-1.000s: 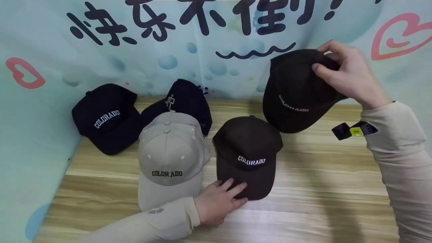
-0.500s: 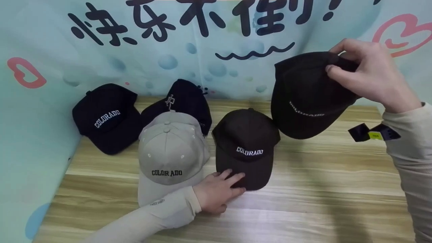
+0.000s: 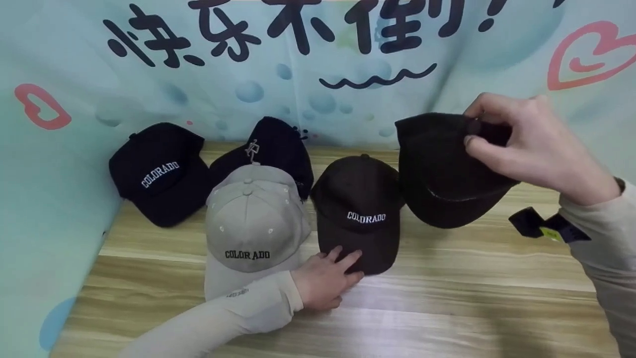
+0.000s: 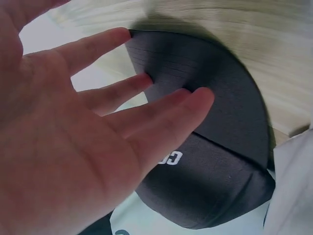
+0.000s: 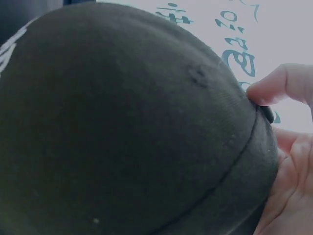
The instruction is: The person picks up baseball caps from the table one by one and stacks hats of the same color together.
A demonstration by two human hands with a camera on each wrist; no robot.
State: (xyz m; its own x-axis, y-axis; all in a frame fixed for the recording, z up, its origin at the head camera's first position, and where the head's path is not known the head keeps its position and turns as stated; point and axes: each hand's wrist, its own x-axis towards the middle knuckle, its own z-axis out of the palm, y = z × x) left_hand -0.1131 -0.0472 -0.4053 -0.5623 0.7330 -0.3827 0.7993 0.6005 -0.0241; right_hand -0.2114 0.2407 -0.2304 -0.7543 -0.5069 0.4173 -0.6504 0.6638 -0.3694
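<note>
A dark brown cap [image 3: 357, 189] with white COLORADO lettering lies on the table, brim toward the person. My left hand [image 3: 323, 281] rests its spread fingers on that brim; in the left wrist view the fingertips [image 4: 203, 98] overlap the brim [image 4: 220, 93]. At the right, my right hand [image 3: 531, 139] pinches a second dark cap [image 3: 442, 164] by its crown between thumb and fingers. This cap hangs tilted, right beside the brown one. In the right wrist view its crown [image 5: 132, 117] fills most of the picture, with the thumb and fingers at its right edge.
Two stacked grey caps [image 3: 248, 223] lie left of the brown one, partly under the left sleeve [image 3: 248, 308]. Behind them are a navy cap [image 3: 283, 149] and, farther left, another navy cap [image 3: 159, 174]. A printed backdrop [image 3: 238, 114] rises behind the wooden table [image 3: 149, 278].
The cap in my right hand rose slightly rightward, then came lower, and its lettering has tilted out of sight. My left hand and the brown cap have slid a little away from the person.
</note>
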